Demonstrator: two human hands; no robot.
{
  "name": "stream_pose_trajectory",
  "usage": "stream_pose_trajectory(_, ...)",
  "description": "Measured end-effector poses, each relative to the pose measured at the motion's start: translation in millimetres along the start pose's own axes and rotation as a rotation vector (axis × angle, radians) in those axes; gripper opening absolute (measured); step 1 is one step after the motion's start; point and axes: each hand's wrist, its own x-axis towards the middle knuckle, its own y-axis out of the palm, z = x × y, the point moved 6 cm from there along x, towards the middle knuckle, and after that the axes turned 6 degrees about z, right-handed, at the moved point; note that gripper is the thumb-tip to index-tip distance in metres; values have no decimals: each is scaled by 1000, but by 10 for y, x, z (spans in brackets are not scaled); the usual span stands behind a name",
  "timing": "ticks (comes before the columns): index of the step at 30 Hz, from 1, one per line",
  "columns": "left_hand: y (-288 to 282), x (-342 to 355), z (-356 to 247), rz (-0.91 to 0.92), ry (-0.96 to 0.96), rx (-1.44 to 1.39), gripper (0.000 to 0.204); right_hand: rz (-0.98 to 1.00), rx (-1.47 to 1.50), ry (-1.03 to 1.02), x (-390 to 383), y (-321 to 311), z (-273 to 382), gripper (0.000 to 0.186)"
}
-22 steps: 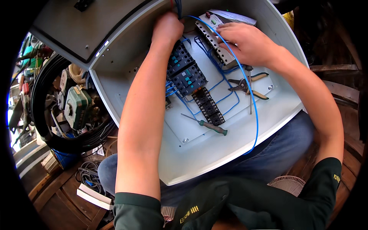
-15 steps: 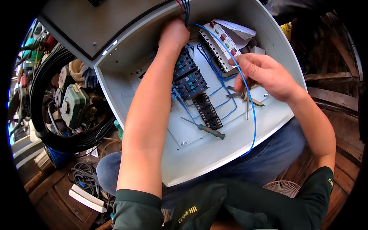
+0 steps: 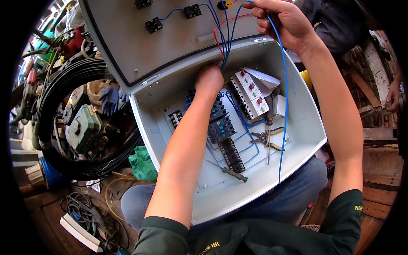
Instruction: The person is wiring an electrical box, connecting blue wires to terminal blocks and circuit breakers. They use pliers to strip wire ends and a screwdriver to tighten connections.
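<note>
Two hands on the wiring of an open grey electrical enclosure (image 3: pixel 297 106) resting on the person's lap.

The right hand (image 3: pixel 285 21), up at one o'clock in the head view, has its fingers pinched together on a loose blue wire (image 3: pixel 284 106) – the wire hangs from that grip down across the box, its free end near the front rim at five o'clock. The left hand (image 3: pixel 209 80), near the centre toward twelve, is curled at the bundle of blue and red wires (image 3: pixel 223 38) running from the open door (image 3: pixel 140 42) into the box; whether its fingers clamp the bundle I cannot tell. Just below it sit the black contactors (image 3: pixel 221 123), with white breakers (image 3: pixel 251 95) at its three o'clock. Pliers (image 3: pixel 265 138) and a green-handled screwdriver (image 3: pixel 231 172) lie on the back plate – a black cable coil (image 3: pixel 63 89) lies at nine o'clock.
</note>
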Motion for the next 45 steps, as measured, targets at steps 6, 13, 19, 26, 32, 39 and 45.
stream_pose_trajectory(6,-8,-14,-18,-4,19,-21,24,31,-237,-115,466,99,-44,20)
stream_pose_trajectory(13,54,23,58,-76,51,-8,24,-13,-894,-367,503,279,-211,48)
stream_pose_trajectory(19,114,119,63,-82,113,64,27,-121,-846,-484,492,87,-542,40)
stream_pose_trajectory(26,-5,-14,-41,-61,62,-17,25,-260,-1191,-432,275,-75,-727,26)
stream_pose_trajectory(32,-34,-31,20,-22,14,-16,27,135,-1358,83,-45,-126,-1312,33)
stream_pose_trajectory(39,-105,-106,-95,37,44,10,30,-111,-900,-223,73,-196,-1446,49)
stream_pose_trajectory(45,-53,-51,-33,-59,108,51,28,-182,-720,-194,334,23,-1134,48)
